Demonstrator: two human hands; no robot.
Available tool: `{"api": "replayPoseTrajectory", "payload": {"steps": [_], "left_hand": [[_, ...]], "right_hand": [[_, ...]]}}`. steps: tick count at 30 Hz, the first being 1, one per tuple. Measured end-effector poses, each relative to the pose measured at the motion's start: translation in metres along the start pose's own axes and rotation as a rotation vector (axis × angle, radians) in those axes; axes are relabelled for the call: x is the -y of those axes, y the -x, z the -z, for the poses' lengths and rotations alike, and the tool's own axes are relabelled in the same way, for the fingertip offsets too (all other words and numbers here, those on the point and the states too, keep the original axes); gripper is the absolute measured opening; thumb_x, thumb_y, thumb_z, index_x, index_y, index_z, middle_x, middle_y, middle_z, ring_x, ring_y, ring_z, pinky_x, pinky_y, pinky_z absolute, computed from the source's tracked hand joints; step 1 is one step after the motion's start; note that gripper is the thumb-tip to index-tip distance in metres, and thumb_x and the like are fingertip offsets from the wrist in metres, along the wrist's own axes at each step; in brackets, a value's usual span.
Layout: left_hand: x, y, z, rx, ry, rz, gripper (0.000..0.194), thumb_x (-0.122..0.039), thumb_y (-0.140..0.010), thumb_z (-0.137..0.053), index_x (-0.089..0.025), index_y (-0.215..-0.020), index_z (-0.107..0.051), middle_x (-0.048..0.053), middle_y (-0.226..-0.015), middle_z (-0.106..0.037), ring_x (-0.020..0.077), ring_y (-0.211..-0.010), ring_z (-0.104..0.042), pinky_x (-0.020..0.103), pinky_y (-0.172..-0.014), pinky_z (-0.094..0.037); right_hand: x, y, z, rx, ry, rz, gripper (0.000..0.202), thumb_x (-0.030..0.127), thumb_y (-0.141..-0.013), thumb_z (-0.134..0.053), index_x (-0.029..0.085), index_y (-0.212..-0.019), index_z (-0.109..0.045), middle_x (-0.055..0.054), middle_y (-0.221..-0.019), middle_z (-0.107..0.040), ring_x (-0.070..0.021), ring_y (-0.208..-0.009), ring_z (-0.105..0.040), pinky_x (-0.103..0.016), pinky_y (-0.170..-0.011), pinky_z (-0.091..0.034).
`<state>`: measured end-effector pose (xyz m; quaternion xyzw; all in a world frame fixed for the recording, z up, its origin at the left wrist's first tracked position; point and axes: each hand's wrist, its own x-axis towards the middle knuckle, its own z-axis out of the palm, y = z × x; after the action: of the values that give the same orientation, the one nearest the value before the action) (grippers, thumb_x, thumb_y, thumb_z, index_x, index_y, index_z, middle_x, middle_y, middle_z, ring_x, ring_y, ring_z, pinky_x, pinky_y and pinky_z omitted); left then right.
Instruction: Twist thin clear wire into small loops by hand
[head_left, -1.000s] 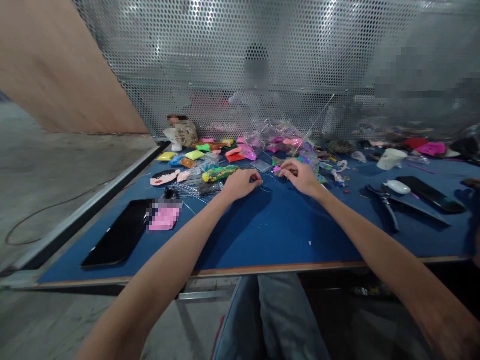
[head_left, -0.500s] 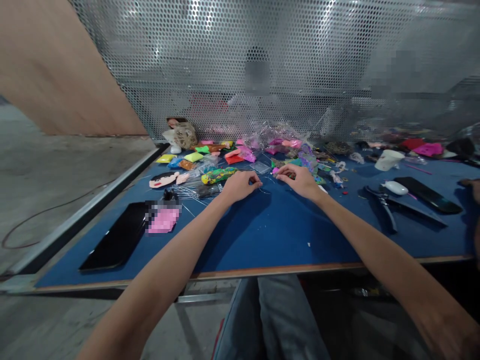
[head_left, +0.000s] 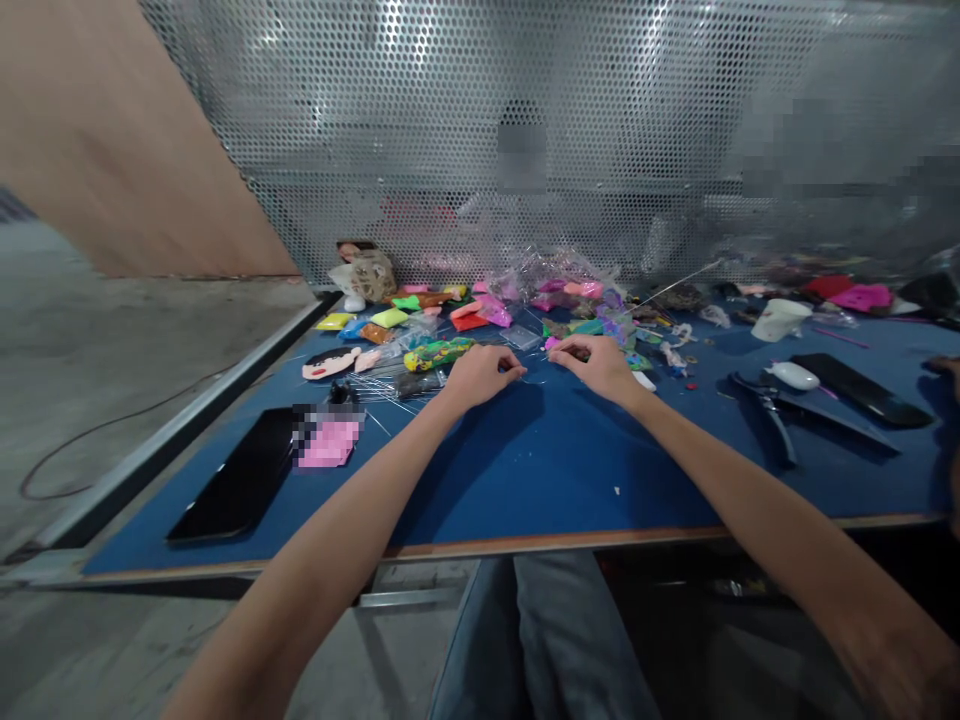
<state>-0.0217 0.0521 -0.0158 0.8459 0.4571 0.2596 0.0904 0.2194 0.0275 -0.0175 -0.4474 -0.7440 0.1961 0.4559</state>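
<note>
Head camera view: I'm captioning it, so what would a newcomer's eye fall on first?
Probably the left hand and right hand, close together with a small gap over the middle of the blue tabletop. Next, the bright packets strewn beyond them, before the perforated metal screen. Then the large black slab at the near left corner.

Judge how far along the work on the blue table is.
Partway, I'd guess; nothing shows the full count. Looks done: the flat black-and-pink piece, shaped and lying at the left. In hand: a thin strand shows by the left hand; the right hand is near a pink lump. Any grip is unclear. Probably left: loose wires and full-looking packets, like the yellow one.
</note>
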Motion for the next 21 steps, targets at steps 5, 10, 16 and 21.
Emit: {"api": "replayPoseTrajectory", "payload": {"steps": [5, 10, 16, 21], "left_hand": [[-0.003, 0.002, 0.002, 0.002, -0.014, -0.008, 0.020, -0.045, -0.087, -0.070, -0.026, -0.085, -0.076, 0.001, -0.083, -0.076, 0.0194, -0.074, -0.067, 0.028, -0.065, -0.047], [-0.013, 0.003, 0.009, -0.096, 0.027, -0.197, 0.021, -0.040, -0.095, -0.062, -0.028, -0.106, -0.076, 0.001, -0.109, -0.076, 0.0186, -0.089, -0.068, 0.029, -0.080, -0.049], [-0.021, 0.004, 0.009, -0.085, 0.046, -0.263, 0.023, -0.037, -0.098, -0.058, -0.029, -0.110, -0.076, 0.002, -0.110, -0.076, 0.0187, -0.096, -0.068, 0.029, -0.086, -0.049], [-0.017, 0.003, 0.008, -0.100, 0.043, -0.259, 0.022, -0.037, -0.097, -0.059, -0.027, -0.107, -0.077, 0.002, -0.106, -0.077, 0.0182, -0.090, -0.067, 0.029, -0.081, -0.048]], "right_hand": [[0.000, 0.001, -0.003, 0.037, 0.000, 0.014, 0.025, 0.045, -0.087, -0.067, 0.022, -0.088, -0.078, -0.005, -0.085, -0.077, -0.0208, -0.072, -0.068, -0.034, -0.068, -0.054], [0.002, 0.001, -0.002, 0.056, -0.002, 0.018, 0.025, 0.044, -0.088, -0.066, 0.021, -0.087, -0.077, -0.005, -0.081, -0.076, -0.0196, -0.069, -0.066, -0.032, -0.066, -0.051], [0.007, 0.002, 0.000, 0.067, 0.041, 0.066, 0.024, 0.042, -0.090, -0.064, 0.022, -0.088, -0.077, -0.003, -0.080, -0.075, -0.0179, -0.067, -0.062, -0.031, -0.066, -0.048], [0.007, 0.002, -0.002, 0.104, 0.039, 0.070, 0.022, 0.041, -0.089, -0.065, 0.021, -0.089, -0.075, -0.002, -0.078, -0.073, -0.0169, -0.066, -0.060, -0.030, -0.065, -0.045]]}}
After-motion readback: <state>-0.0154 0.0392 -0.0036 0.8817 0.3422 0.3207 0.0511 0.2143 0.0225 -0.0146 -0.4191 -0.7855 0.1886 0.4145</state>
